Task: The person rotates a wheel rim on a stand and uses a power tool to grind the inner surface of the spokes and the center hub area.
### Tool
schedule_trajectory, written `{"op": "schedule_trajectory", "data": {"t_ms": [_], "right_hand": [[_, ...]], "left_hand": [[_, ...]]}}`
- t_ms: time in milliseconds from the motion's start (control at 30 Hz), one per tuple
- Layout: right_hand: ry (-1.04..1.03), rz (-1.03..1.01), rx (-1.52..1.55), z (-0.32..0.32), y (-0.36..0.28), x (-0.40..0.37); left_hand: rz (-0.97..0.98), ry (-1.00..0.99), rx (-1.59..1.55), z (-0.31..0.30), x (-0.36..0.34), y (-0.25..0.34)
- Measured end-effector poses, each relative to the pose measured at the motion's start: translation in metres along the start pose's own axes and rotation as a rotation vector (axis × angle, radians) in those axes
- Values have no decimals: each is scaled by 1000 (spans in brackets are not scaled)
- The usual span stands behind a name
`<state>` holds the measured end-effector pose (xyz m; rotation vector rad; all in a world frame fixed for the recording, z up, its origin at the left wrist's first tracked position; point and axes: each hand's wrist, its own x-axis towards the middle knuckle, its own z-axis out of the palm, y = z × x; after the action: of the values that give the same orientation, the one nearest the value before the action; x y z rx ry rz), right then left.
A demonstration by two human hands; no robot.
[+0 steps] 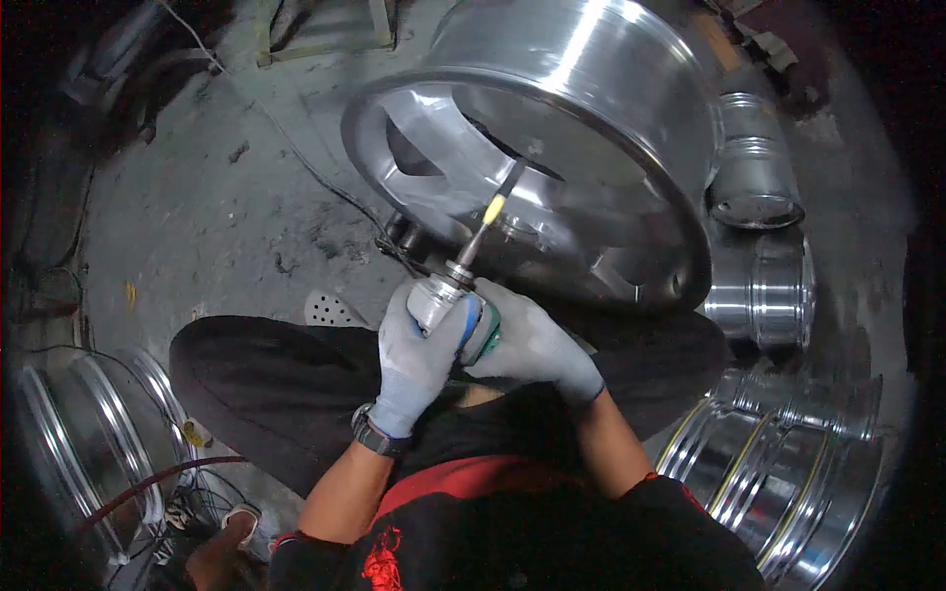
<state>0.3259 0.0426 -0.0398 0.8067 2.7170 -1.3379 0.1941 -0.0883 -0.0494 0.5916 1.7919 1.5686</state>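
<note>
Both my gloved hands are wrapped round a die grinder (435, 298) with a silver nose and a green body. My left hand (409, 345) closes on the silver front part. My right hand (527, 340) grips the green rear, much of which its fingers hide. From the nose a thin shaft with a yellow band (495, 209) and a dark tip points up and away from me. That tip overlaps a spoke of a large bare-metal wheel rim (616, 79), which stands on its side, tilted, with its spoked face toward me.
Stacked rims (778, 483) lie at the right, with a shiny drum-like cylinder (754, 172) behind. More rims (94, 424) stand at the left. A cable (286, 138) crosses the grey floor (212, 236). Another person's foot (239, 520) shows at the lower left.
</note>
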Motion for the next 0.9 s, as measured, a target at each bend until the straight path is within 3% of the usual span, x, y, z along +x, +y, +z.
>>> {"op": "schedule_trajectory", "data": {"t_ms": [200, 367, 433, 600, 667, 900], "right_hand": [[39, -115, 161, 5, -3, 17], [6, -75, 154, 5, -3, 17], [15, -35, 108, 3, -1, 8], [19, 77, 77, -11, -6, -24], [113, 44, -101, -8, -2, -33], [47, 32, 30, 2, -3, -12]], "left_hand": [[16, 53, -74, -8, 7, 1], [-26, 55, -56, -8, 6, -3], [44, 47, 39, -2, 1, -2], [13, -60, -69, 13, -8, -6], [-3, -96, -3, 15, -12, -8], [-5, -36, -48, 1, -6, -15]]}}
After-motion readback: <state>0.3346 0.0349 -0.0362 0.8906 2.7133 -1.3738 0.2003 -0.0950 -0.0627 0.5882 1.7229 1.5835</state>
